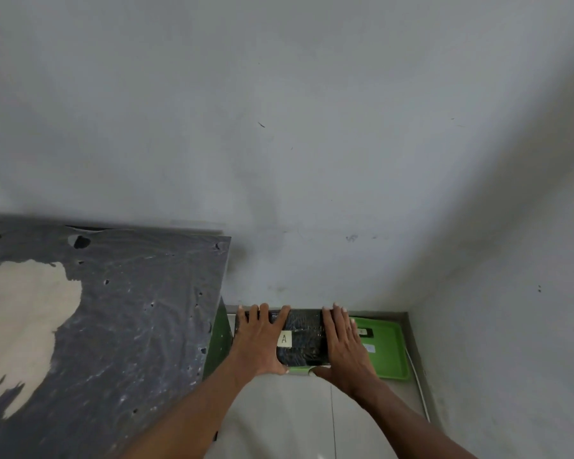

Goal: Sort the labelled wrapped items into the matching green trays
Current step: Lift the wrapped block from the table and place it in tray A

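A dark item wrapped in shiny plastic (304, 336) carries a pale label marked "A" (284, 339). It lies low on the floor against the wall, over the near edge of a green tray (297, 369). My left hand (260, 339) grips its left side and my right hand (343, 342) grips its right side, fingers spread over the top. A second green tray (390, 352) lies just to the right, holding a small dark labelled piece (365, 332) and a pale slip (371, 348).
A table covered in torn dark plastic sheet (130, 309) fills the left, its green leg (217, 346) beside the trays. Grey walls (312, 144) close the corner behind and to the right. A white cable (418, 385) runs along the right wall. Pale floor tiles (295, 419) lie below.
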A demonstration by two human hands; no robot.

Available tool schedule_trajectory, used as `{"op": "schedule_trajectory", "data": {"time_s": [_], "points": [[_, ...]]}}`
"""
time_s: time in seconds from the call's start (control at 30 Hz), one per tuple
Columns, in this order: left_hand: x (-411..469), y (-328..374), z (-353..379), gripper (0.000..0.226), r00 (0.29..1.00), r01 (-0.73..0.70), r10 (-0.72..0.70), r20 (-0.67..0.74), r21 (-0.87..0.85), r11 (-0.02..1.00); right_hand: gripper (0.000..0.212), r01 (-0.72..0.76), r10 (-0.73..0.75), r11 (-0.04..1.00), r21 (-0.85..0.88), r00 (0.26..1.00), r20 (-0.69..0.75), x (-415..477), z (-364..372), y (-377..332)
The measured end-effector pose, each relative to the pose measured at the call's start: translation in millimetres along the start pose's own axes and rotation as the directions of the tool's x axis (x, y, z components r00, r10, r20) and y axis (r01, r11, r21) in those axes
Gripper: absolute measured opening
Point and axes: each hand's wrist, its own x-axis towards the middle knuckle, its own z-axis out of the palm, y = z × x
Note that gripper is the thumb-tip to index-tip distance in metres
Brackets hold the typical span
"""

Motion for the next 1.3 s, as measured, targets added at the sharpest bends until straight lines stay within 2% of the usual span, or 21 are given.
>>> {"op": "schedule_trajectory", "data": {"time_s": [0.13,0.37,0.5,0.63,0.87,1.0,1.3], "points": [[16.3,27.4,35.8,0.13,0.999,0.042,-0.043,0.017,0.016,0.999,0.142,-0.115,0.114,0.988,0.107,0.993,0.018,-13.1,29.3,48.5],[59.4,51.5,136.1,0.13,0.995,0.037,-0.035,0.091,-0.022,0.999,0.139,-0.166,0.145,0.972,0.164,0.98,0.134,-9.0,129.5,115.1],[92.5,42.6,215.4,0.125,0.997,0.016,-0.012,0.079,-0.05,0.999,0.138,-0.168,0.138,0.964,0.208,0.979,0.149,20.8,209.5,138.9],[131.1,22.5,313.0,0.125,0.999,-0.003,0.004,0.045,-0.022,1.0,0.134,-0.13,0.105,0.975,0.178,0.984,0.143,54.4,305.1,169.2],[203.9,-15.0,458.9,0.128,0.999,0.047,-0.046,-0.004,0.058,0.997,0.127,-0.111,0.08,0.977,0.18,0.982,0.17,109.2,463.5,210.8],[228.4,-33.6,497.9,0.133,1.0,0.027,-0.026,-0.004,0.076,0.997,0.122,-0.091,0.054,0.98,0.179,0.978,0.2,122.7,520.3,215.7],[278.4,-81.8,540.0,0.136,1.0,0.009,-0.01,0.027,0.04,0.999,0.112,-0.099,0.046,0.974,0.205,0.968,0.248,171.8,580.7,200.1]]}}
